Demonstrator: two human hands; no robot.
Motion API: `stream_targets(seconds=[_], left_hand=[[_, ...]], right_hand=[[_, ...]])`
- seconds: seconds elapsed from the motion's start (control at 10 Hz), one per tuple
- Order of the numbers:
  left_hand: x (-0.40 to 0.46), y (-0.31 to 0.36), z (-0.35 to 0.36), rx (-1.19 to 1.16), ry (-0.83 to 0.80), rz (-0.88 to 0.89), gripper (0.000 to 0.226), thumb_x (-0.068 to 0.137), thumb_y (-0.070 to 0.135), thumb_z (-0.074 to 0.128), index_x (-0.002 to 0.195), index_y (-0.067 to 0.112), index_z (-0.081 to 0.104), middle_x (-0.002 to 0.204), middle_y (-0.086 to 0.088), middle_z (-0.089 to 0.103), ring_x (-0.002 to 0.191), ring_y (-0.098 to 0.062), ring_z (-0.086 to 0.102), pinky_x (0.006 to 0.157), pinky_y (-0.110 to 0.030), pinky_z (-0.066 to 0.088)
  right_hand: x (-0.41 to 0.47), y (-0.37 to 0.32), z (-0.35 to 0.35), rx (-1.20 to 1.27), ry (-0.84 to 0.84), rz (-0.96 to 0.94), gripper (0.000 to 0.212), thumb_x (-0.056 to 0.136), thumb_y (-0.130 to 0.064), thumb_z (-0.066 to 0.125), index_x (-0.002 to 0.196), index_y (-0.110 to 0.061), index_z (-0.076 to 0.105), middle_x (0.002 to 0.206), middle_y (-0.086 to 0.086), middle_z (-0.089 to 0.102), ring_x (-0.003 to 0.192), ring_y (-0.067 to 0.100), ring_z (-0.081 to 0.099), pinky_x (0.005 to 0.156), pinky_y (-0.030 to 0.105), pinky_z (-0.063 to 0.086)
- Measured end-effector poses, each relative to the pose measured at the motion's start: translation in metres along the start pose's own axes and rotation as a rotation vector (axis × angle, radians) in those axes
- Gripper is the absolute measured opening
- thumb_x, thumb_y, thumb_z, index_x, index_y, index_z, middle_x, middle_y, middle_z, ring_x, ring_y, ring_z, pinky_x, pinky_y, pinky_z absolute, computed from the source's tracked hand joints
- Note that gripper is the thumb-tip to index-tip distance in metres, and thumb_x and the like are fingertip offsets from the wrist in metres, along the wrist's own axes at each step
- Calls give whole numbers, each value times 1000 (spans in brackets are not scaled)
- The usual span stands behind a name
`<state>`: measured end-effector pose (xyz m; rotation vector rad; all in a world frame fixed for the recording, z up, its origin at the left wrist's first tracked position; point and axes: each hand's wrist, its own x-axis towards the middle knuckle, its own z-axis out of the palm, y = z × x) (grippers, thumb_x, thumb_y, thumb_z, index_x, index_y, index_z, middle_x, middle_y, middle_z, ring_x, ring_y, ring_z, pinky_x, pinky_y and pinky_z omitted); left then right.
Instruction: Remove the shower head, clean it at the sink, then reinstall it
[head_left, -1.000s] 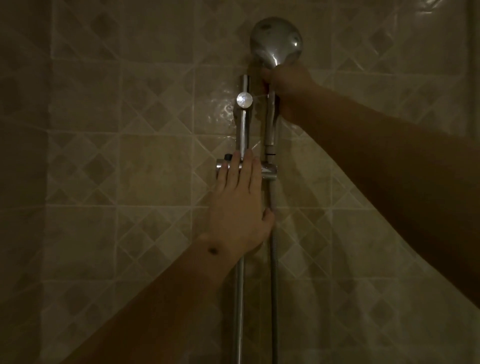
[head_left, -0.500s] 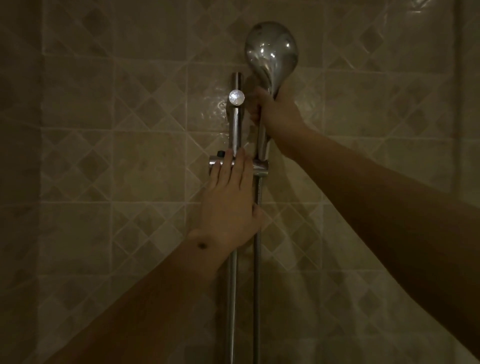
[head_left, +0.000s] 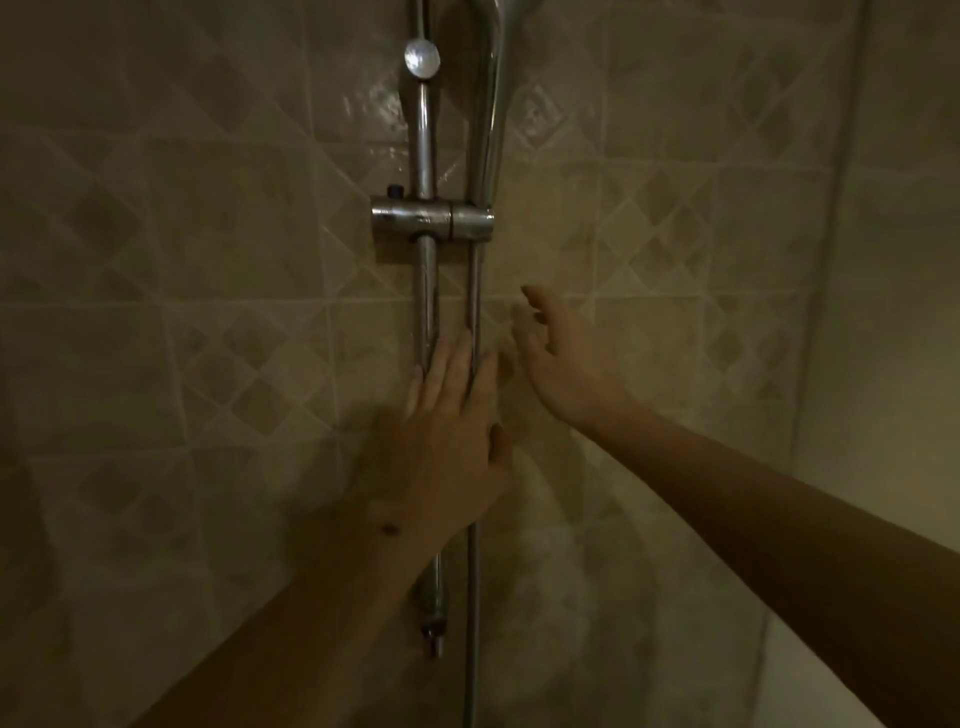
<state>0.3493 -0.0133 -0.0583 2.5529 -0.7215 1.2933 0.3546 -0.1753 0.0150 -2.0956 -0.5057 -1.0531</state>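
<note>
**Shower head seated in slider bracket; both hands off it**

From my remote station I count two bare forearms entering from the bottom edge, one from the lower left and one from the right, and two hands at mid-frame.

My left hand (head_left: 447, 447) is nearest. Its fingers are straight and laid flat over the two vertical chrome lines, fingertips pointing up and the thumb on the hose side. Whether the palm presses them I cannot tell. It holds nothing.

My right hand (head_left: 558, 358) is just beside it, to the right of the hose, fingers spread and relaxed, slightly blurred, gripping nothing.

Beyond the hands I count one chrome riser rail (head_left: 426, 150) and, parallel on its right, one thinner shower hose (head_left: 471, 613) running down out of view. One slider bracket (head_left: 431, 217) clamps the rail well above both hands, with one small dark button on its top left. One round bright knob (head_left: 422, 58) sits on the rail near the top.

The shower head (head_left: 493, 93) stands upright in the bracket's right-hand socket; only its handle and the lower edge of the head show, the rest cut off by the top edge.

Farthest is the tiled wall (head_left: 182, 312), beige with diamond patterns.
</note>
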Motion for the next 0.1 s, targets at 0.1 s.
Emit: stream_targets(seconds=[0.1], left_hand=[[-8,17,-6,-52,-27,-1,75,101,42,38,167,24,8,176,-7,-4,161,-24,-11,129,-50,1]], right_hand=[[-38,8,-3,-258,-12,-103,49,103,-32,41,149,-16,36,153,6,40,140,18,35,115,35,29]])
